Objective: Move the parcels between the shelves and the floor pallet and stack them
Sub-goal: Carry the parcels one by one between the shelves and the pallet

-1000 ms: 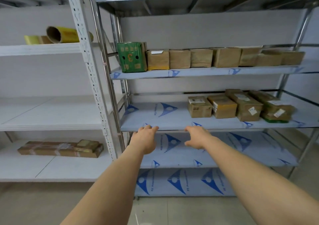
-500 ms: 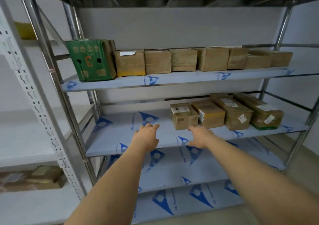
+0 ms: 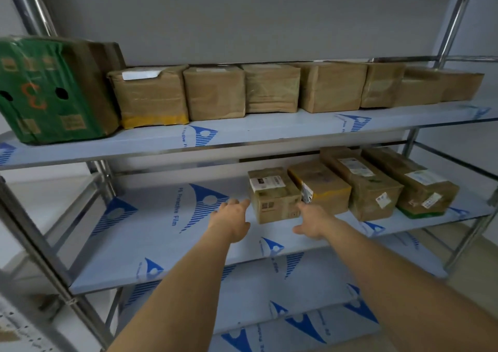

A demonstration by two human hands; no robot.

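Seven brown parcels (image 3: 215, 92) and one green box (image 3: 51, 90) above; four parcels (image 3: 275, 195) below.

— What does the person's body show?
— Two bare forearms, each ending in a hand: the left hand (image 3: 232, 222) and the right hand (image 3: 312, 221).
— Anything worn?
— No sleeves, gloves, watch or rings are visible; both arms are uncovered up to the frame edge.
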